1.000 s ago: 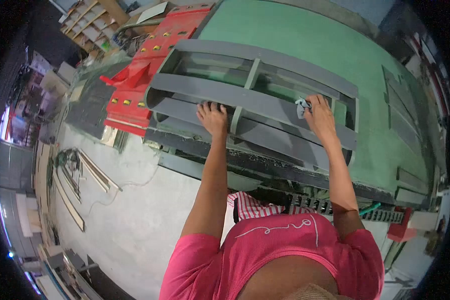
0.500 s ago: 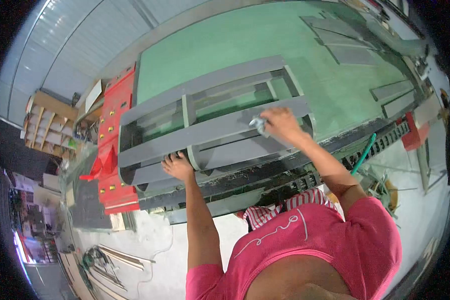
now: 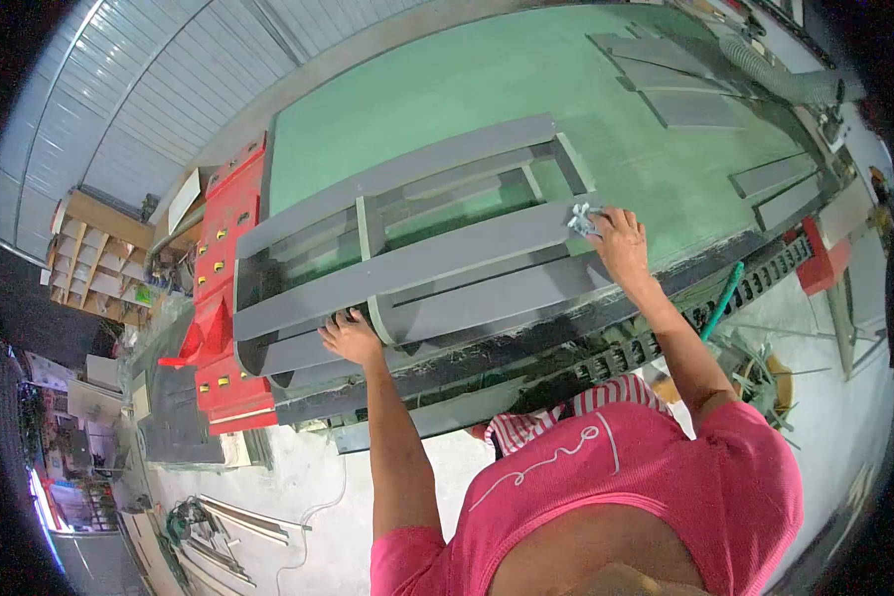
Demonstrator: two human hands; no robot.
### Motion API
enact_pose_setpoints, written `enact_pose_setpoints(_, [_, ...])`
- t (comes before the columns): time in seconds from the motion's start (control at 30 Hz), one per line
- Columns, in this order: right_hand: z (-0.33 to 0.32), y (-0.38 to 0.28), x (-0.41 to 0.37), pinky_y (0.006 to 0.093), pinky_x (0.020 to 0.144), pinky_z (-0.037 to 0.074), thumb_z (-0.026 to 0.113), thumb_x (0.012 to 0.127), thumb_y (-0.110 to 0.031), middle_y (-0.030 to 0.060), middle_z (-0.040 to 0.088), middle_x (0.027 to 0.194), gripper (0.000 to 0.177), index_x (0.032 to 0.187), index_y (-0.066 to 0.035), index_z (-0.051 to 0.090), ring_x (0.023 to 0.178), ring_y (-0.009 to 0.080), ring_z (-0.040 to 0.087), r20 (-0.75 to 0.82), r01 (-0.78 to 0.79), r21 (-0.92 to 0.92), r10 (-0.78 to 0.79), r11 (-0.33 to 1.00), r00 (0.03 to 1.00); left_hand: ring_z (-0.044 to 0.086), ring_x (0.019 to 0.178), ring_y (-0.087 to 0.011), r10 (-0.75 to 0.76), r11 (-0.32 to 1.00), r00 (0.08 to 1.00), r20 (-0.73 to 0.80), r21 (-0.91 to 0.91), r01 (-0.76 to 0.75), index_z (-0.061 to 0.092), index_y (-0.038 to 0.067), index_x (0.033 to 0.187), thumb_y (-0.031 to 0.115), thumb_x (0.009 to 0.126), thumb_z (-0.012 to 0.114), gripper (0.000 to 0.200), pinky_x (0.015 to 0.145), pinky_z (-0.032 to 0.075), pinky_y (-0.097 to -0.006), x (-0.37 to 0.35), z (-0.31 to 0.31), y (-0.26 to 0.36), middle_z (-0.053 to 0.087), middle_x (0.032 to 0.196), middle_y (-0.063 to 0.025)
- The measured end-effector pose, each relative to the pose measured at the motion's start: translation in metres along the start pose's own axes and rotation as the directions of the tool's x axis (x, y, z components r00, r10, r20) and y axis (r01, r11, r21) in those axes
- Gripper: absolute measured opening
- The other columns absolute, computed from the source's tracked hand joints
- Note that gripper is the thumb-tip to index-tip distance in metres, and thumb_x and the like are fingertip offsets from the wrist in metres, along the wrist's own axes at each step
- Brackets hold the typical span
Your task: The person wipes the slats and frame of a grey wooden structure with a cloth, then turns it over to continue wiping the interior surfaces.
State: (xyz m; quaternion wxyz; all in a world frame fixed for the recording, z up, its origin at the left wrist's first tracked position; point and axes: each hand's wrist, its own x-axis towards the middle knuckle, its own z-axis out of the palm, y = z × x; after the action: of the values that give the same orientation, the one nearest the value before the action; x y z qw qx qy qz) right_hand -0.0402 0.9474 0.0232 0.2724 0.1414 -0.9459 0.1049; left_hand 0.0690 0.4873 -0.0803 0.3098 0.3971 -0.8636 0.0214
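A long grey frame (image 3: 447, 238) of boards joined by crosspieces lies on the green-topped table. My right hand (image 3: 621, 248) pinches a crumpled pale blue-grey rag (image 3: 582, 221) against the right end of the middle board. My left hand (image 3: 353, 338) rests on the frame's near part, left of the central crosspiece, with its fingers spread and nothing visible in it. Its fingertips touch the board's near side.
The green table (image 3: 417, 89) carries loose grey panels (image 3: 685, 107) at the far right. A red machine part (image 3: 233, 288) borders its left end. A green hose piece (image 3: 722, 303) hangs at the near edge. Wood strips (image 3: 248, 517) lie on the floor.
My right hand has slid the rag rightward along the middle board to its end. My left hand stays in about the same place on the frame.
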Motion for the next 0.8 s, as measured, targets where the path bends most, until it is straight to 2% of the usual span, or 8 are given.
enact_pose_setpoints(0.2, [-0.013, -0.008, 0.006, 0.0427, 0.083, 0.043, 0.067, 0.075, -0.021, 0.0053, 0.058, 0.098, 0.028, 0.102, -0.015, 0.064, 0.097, 0.0279, 0.053, 0.233, 0.184, 0.268, -0.249, 0.946, 0.940, 0.039, 0.122, -0.0387, -0.034, 0.999, 0.998, 0.044, 0.001, 0.034, 0.065, 0.006, 0.105, 0.032, 0.081, 0.057, 0.036, 0.100, 0.031, -0.0509, 0.002, -0.008, 0.006, 0.054, 0.119, -0.0143])
enact_pose_setpoints(0.3, [-0.008, -0.003, 0.027, 0.0432, 0.083, 0.044, 0.067, 0.075, -0.022, 0.0064, 0.059, 0.101, 0.027, 0.102, -0.015, 0.064, 0.100, 0.0277, 0.053, 0.242, 0.058, 0.289, -0.131, 0.955, 0.961, 0.040, 0.122, -0.0385, -0.044, 0.998, 0.996, 0.074, -0.040, 0.047, 0.064, 0.005, 0.104, 0.032, 0.080, 0.058, 0.037, 0.101, 0.030, -0.0508, 0.002, -0.011, 0.006, 0.054, 0.119, -0.0143])
enact_pose_setpoints(0.4, [0.001, 0.000, 0.040, 0.0438, 0.084, 0.044, 0.066, 0.077, -0.024, 0.0065, 0.059, 0.104, 0.026, 0.101, -0.016, 0.064, 0.102, 0.0277, 0.053, 0.195, -0.029, 0.136, 0.002, 0.990, 0.981, 0.040, 0.122, -0.0383, -0.041, 0.998, 0.998, 0.043, -0.042, 0.043, 0.063, 0.003, 0.105, 0.031, 0.080, 0.058, 0.038, 0.101, 0.030, -0.0504, 0.002, -0.008, 0.006, 0.054, 0.119, -0.0140])
enact_pose_setpoints(0.5, [0.007, -0.010, 0.044, 0.0430, 0.085, 0.044, 0.065, 0.077, -0.025, 0.0062, 0.058, 0.104, 0.027, 0.103, -0.016, 0.063, 0.103, 0.0278, 0.053, 0.321, 0.071, 0.133, -0.111, 0.989, 0.941, 0.041, 0.121, -0.0381, -0.043, 0.998, 0.999, 0.010, -0.045, 0.044, 0.063, 0.005, 0.106, 0.030, 0.079, 0.058, 0.037, 0.100, 0.031, -0.0502, 0.002, -0.009, 0.007, 0.055, 0.118, -0.0134])
enact_pose_setpoints(0.57, [0.012, -0.011, 0.050, 0.0433, 0.082, 0.046, 0.065, 0.077, -0.026, 0.0078, 0.059, 0.100, 0.029, 0.105, -0.016, 0.062, 0.098, 0.0296, 0.056, 0.242, 0.327, 0.304, -0.405, 0.895, 0.882, 0.041, 0.121, -0.0380, -0.034, 0.999, 0.999, 0.026, -0.025, 0.034, 0.063, 0.006, 0.105, 0.030, 0.079, 0.058, 0.036, 0.100, 0.032, -0.0501, 0.001, -0.008, 0.006, 0.056, 0.117, -0.0133])
enact_pose_setpoints(0.63, [0.020, -0.004, 0.091, 0.0440, 0.078, 0.048, 0.063, 0.080, -0.028, 0.0100, 0.060, 0.100, 0.029, 0.106, -0.016, 0.060, 0.092, 0.0313, 0.059, 0.259, 0.281, 0.320, -0.369, 0.905, 0.893, 0.042, 0.120, -0.0379, -0.026, 1.000, 0.999, 0.033, -0.003, 0.026, 0.063, 0.007, 0.105, 0.030, 0.079, 0.058, 0.035, 0.099, 0.032, -0.0501, 0.004, -0.006, 0.006, 0.056, 0.116, -0.0131])
enact_pose_setpoints(0.7, [0.059, 0.021, 0.139, 0.0449, 0.076, 0.049, 0.060, 0.082, -0.030, 0.0115, 0.061, 0.099, 0.029, 0.107, -0.016, 0.060, 0.087, 0.0331, 0.061, 0.065, 0.214, 0.304, -0.245, 0.928, 0.967, 0.043, 0.119, -0.0376, -0.025, 0.999, 1.000, 0.003, -0.030, 0.025, 0.064, 0.009, 0.103, 0.029, 0.079, 0.059, 0.032, 0.098, 0.033, -0.0503, 0.002, -0.005, 0.005, 0.057, 0.114, -0.0129])
enact_pose_setpoints(0.8, [0.090, 0.033, 0.205, 0.0449, 0.079, 0.049, 0.060, 0.083, -0.033, 0.0105, 0.060, 0.103, 0.033, 0.111, -0.017, 0.057, 0.096, 0.0309, 0.058, 0.150, -0.056, 0.149, 0.033, 0.987, 0.988, 0.046, 0.113, -0.0369, 0.012, 0.999, 0.998, -0.063, -0.035, -0.014, 0.064, 0.006, 0.100, 0.024, 0.076, 0.063, 0.029, 0.098, 0.034, -0.0474, 0.003, -0.015, 0.010, 0.059, 0.110, -0.0111])
